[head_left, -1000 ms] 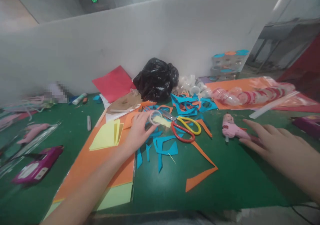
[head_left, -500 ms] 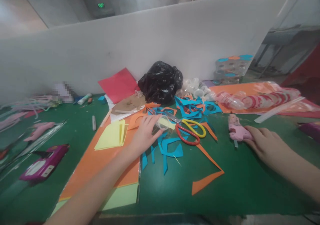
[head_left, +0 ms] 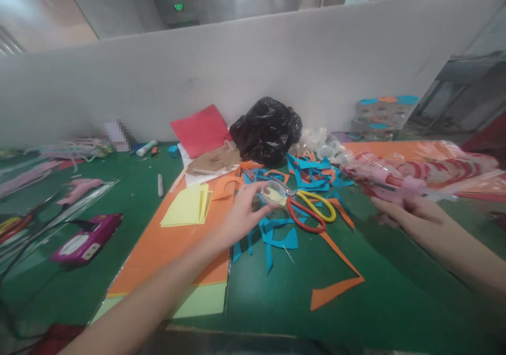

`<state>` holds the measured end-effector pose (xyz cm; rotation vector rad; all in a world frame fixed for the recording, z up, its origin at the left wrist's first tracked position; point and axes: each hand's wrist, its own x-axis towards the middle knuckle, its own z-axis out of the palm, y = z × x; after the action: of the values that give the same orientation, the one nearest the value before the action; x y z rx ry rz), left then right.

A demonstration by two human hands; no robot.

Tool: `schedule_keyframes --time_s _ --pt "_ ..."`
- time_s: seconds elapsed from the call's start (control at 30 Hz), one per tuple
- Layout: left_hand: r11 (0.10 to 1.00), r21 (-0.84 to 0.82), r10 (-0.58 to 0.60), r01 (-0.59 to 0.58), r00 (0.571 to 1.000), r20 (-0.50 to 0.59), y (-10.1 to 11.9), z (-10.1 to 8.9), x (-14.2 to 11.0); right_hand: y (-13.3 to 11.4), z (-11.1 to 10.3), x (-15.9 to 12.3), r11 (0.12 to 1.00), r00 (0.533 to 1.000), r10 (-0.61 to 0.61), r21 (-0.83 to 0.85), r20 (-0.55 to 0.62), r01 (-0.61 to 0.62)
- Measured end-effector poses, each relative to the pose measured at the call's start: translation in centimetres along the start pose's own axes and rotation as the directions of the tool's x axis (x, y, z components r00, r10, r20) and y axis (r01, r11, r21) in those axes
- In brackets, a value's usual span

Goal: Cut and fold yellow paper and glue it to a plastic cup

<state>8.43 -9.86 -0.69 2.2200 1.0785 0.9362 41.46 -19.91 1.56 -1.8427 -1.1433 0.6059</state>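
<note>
Between thumb and fingers, my left hand (head_left: 249, 210) grips a clear plastic cup (head_left: 274, 193) by its sides, above the paper scraps. Right beside it lie scissors (head_left: 312, 211) with one red and one yellow handle. My right hand (head_left: 419, 215) is wrapped round a pink glue gun (head_left: 399, 184), raised off the table and blurred by motion. Blue paper scraps (head_left: 280, 236) and an orange paper strip (head_left: 336, 292) are spread on the green table (head_left: 276, 297) between my hands.
Yellow paper pieces (head_left: 185, 205) rest on orange sheets (head_left: 169, 255) at left. Farther left are a second pink glue gun (head_left: 81, 190) and a purple box (head_left: 87, 239). A black plastic bag (head_left: 266, 131) stands by the white partition (head_left: 253, 65), near clear cups (head_left: 316, 139) and a bottle stack (head_left: 383, 115).
My right hand has reached the glue gun, closed on it and lifted it from the table. The left hand keeps its hold on the cup. The view has shifted left.
</note>
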Motion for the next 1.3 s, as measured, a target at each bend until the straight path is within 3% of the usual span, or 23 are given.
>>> schedule_keyframes --time_s 0.07,0.13,0.2,0.3,0.4,0.77,1.3 --pt "0.999 -0.046 -0.006 0.006 1.000 -0.002 0.0 0.2 0.0 -1.3 1.6 0.0 0.981 0.988 0.094 0.156 0.120 -0.112" --pt "0.995 -0.100 -0.029 0.028 1.000 -0.009 0.0 0.3 0.0 -2.5 3.2 0.0 0.946 0.972 0.078 0.291 0.223 -0.143" --pt "0.982 -0.176 -0.077 0.072 0.997 -0.019 0.0 0.4 0.0 -3.6 4.8 0.1 0.932 0.966 0.008 0.347 0.260 -0.102" --pt "0.953 -0.276 -0.137 0.123 0.990 -0.029 0.2 0.6 0.0 -4.2 6.9 0.0 0.959 0.956 -0.094 0.284 0.277 0.012" --pt "0.950 -0.290 -0.136 0.120 0.990 -0.034 0.1 0.7 0.0 -3.8 8.3 -0.3 0.944 0.950 -0.126 0.329 0.286 0.026" --pt "0.990 -0.133 -0.056 0.055 0.998 -0.004 -0.3 0.8 -0.1 -2.2 9.7 -1.6 0.971 0.929 -0.206 0.178 0.307 0.156" --pt "0.979 -0.195 -0.054 0.057 0.998 0.021 -0.5 1.0 -0.2 -3.5 9.3 -2.2 0.977 0.922 -0.167 0.187 0.349 0.106"
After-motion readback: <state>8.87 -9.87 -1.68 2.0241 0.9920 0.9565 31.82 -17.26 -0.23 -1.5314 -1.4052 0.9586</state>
